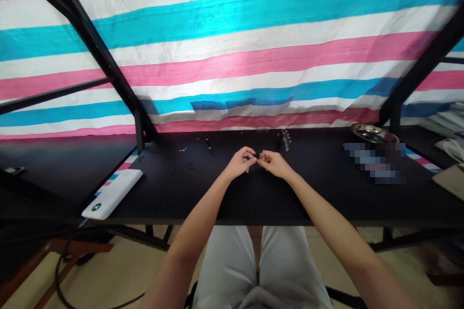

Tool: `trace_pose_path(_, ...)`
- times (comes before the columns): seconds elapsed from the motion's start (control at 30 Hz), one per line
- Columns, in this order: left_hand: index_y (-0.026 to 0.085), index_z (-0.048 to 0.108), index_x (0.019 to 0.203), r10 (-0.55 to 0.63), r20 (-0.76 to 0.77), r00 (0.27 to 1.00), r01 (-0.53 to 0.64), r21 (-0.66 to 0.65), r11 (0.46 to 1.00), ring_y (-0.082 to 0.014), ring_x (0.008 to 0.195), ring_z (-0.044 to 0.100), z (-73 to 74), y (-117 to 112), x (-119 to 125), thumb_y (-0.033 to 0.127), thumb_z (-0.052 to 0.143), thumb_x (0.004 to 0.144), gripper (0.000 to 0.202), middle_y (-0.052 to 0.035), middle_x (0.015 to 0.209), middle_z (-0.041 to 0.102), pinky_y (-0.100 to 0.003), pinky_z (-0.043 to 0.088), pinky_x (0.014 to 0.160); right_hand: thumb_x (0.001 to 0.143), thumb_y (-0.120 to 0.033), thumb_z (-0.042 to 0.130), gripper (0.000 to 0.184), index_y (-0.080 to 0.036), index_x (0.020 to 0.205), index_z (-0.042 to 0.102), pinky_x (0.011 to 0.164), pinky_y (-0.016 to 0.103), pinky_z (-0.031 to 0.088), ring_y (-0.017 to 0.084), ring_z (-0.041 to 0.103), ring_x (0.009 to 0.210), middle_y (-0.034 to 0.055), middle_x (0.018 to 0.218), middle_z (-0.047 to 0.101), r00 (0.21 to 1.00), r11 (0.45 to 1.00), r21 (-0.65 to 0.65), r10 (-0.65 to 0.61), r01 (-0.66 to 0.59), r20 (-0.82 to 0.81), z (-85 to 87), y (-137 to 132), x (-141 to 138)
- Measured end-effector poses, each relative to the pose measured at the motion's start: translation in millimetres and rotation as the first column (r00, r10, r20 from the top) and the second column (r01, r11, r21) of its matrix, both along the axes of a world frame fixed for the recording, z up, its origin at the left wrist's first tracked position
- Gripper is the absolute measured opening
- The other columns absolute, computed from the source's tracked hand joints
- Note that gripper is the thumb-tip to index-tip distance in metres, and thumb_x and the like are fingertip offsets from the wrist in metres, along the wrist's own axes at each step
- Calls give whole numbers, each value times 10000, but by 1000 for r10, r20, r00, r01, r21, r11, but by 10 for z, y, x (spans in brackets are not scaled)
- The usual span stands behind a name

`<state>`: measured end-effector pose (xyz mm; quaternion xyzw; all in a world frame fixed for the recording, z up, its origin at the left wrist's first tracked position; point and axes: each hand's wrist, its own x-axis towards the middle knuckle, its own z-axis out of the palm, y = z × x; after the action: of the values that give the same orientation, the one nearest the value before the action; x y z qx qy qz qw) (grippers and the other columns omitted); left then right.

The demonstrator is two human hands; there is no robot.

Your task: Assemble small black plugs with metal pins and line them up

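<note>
My left hand [239, 164] and my right hand [276, 164] meet over the middle of the black table [268, 198]. Their fingertips are pinched around a small dark piece [257, 156], too small and dark to name. Beyond the left hand lies a short dark cylinder [208, 144] with pale marks near its ends. A cluster of small grey, shiny round pieces [286, 140] lies past the right hand. Thin white scraps [183, 149] are scattered on the left, and a row of tiny pale pieces [263, 130] sits at the back edge.
A white power bank [114, 193] with a plugged-in cable [60, 263] lies at the table's left edge. To the right are a shiny metal dish [375, 133] and a pixelated item [375, 163]. Black frame bars [97, 53] slant up on both sides before a striped sheet [253, 58].
</note>
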<state>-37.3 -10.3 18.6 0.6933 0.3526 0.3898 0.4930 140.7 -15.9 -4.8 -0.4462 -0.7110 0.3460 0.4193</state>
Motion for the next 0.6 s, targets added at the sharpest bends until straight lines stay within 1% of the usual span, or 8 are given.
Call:
trace_pose_path(0.07, 160, 482, 896, 29, -2, 1000, -29, 5, 1000, -20, 372, 443, -2, 0, 4, 311, 595, 742, 244, 32, 708, 549, -152, 343, 365, 722, -408, 572, 222, -191, 697, 530, 508, 263, 391, 121, 473, 499, -13, 572, 524, 991, 992, 60, -116, 113, 63, -9, 53, 99)
trace_pose_path(0.1, 157, 484, 882, 47, -4, 999, -47, 9, 999, -21, 368, 442, -2, 1, 5, 304, 589, 745, 226, 31, 699, 549, -154, 340, 363, 720, -396, 569, 211, -191, 682, 533, 532, 272, 395, 130, 487, 518, -1, 583, 542, 976, 978, 100, -193, 183, 98, -16, 82, 159)
trace_pose_path(0.17, 153, 487, 858, 73, -8, 997, -73, 20, 997, -25, 363, 442, -1, 2, 6, 292, 580, 749, 199, 30, 680, 551, -158, 340, 363, 718, -367, 559, 184, -191, 669, 540, 578, 286, 397, 147, 513, 548, 20, 605, 576, 918, 926, 154, -367, 345, 149, -34, 136, 285)
trace_pose_path(0.27, 152, 491, 852, 82, -14, 997, -82, 26, 996, -24, 361, 439, -1, 3, 8, 286, 572, 753, 185, 34, 662, 549, -158, 347, 363, 718, -332, 547, 151, -193, 659, 554, 596, 288, 381, 164, 535, 573, 38, 620, 604, 805, 841, 174, -540, 512, 246, -60, 184, 440)
trace_pose_path(0.33, 152, 493, 854, 83, -21, 996, -82, 26, 996, -20, 363, 436, -2, 4, 9, 282, 569, 754, 181, 37, 661, 547, -152, 348, 363, 720, -314, 544, 136, -194, 658, 563, 592, 277, 368, 169, 548, 599, 39, 627, 613, 746, 804, 164, -592, 571, 305, -71, 195, 498)
trace_pose_path(0.4, 151, 495, 854, 87, -25, 996, -86, 25, 996, -15, 368, 432, -4, 5, 11, 277, 570, 750, 180, 38, 670, 546, -147, 348, 363, 727, -302, 542, 129, -192, 666, 570, 591, 265, 360, 169, 559, 624, 35, 635, 620, 708, 782, 153, -616, 605, 347, -77, 199, 521)
trace_pose_path(0.5, 148, 500, 852, 95, -29, 995, -94, 26, 995, -12, 375, 431, -6, 6, 10, 274, 572, 746, 179, 35, 684, 545, -147, 350, 366, 745, -300, 535, 132, -190, 686, 577, 589, 255, 350, 166, 566, 641, 29, 638, 624, 677, 770, 152, -622, 619, 392, -81, 205, 523)
trace_pose_path(0.6, 147, 504, 852, 99, -40, 994, -98, 29, 995, -13, 373, 429, -13, 10, 10, 274, 568, 748, 176, 31, 689, 544, -152, 351, 363, 756, -303, 532, 133, -191, 706, 584, 585, 250, 347, 165, 570, 645, 26, 638, 628, 672, 779, 154, -608, 608, 422, -90, 213, 520)
